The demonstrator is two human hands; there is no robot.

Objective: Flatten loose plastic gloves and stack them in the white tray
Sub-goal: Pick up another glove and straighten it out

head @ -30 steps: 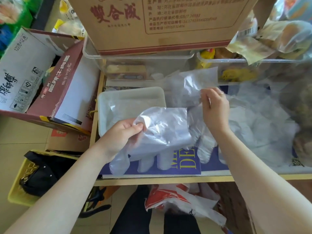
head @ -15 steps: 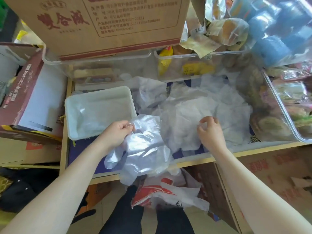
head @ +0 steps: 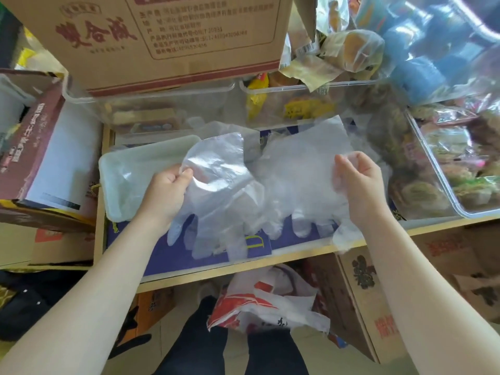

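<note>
Two gloves (head: 221, 190) overhang a blue-covered shelf (head: 189, 255) amid cardboard boxes (head: 173, 41).

white tray (head: 119, 169) partly hidden by glove (head: 216, 185)

The thin clear plastic glove (head: 216, 185) is filmy, crinkled and glossy where light catches it. The second clear plastic glove (head: 303, 174) looks cloudier and softly wrinkled. The shallow white plastic tray (head: 121, 163) is smooth, translucent and slightly shiny. The pale wooden bench (head: 243, 269) has a matt edge, and the brown printed cardboard box (head: 173, 41) is dull paperboard.
</note>
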